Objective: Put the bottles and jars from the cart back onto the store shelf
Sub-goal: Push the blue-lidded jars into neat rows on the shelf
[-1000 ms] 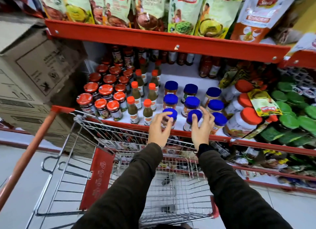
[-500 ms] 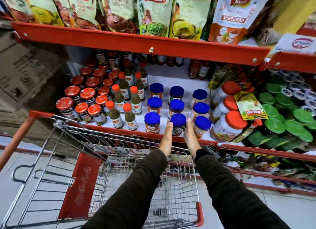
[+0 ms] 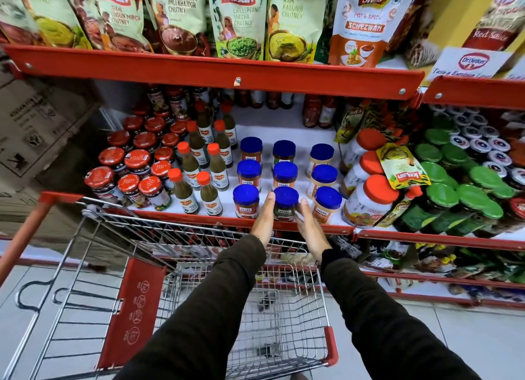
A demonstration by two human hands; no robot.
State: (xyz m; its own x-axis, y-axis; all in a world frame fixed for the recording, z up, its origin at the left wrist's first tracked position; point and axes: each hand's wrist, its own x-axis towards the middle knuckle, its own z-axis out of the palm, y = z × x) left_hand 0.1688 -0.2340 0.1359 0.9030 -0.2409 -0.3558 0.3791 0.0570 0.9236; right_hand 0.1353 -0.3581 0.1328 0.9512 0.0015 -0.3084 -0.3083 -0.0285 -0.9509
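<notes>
A blue-lidded jar [image 3: 285, 202] stands in the front row of the store shelf [image 3: 181, 215], in the middle of three columns of like jars. My left hand [image 3: 264, 218] lies flat against its left side and my right hand [image 3: 308, 227] flat against its right side, fingers straight and pointing at the shelf. Neither hand wraps around the jar, which rests on the shelf board. Below my forearms the wire cart [image 3: 170, 232] shows no bottles or jars in its basket.
Orange-capped green sauce bottles [image 3: 210, 193] and red-lidded jars [image 3: 136, 159] fill the shelf's left. Big orange-lidded jam jars [image 3: 369, 200] and green-lidded jars [image 3: 466, 198] crowd the right. Chutney pouches [image 3: 235, 19] hang above. Cardboard boxes [image 3: 34, 130] stand at left.
One second ago my hands rested on top of two front blue-lidded jars. They have dropped to either side of the middle front jar, fingers straightened, and stayed there.
</notes>
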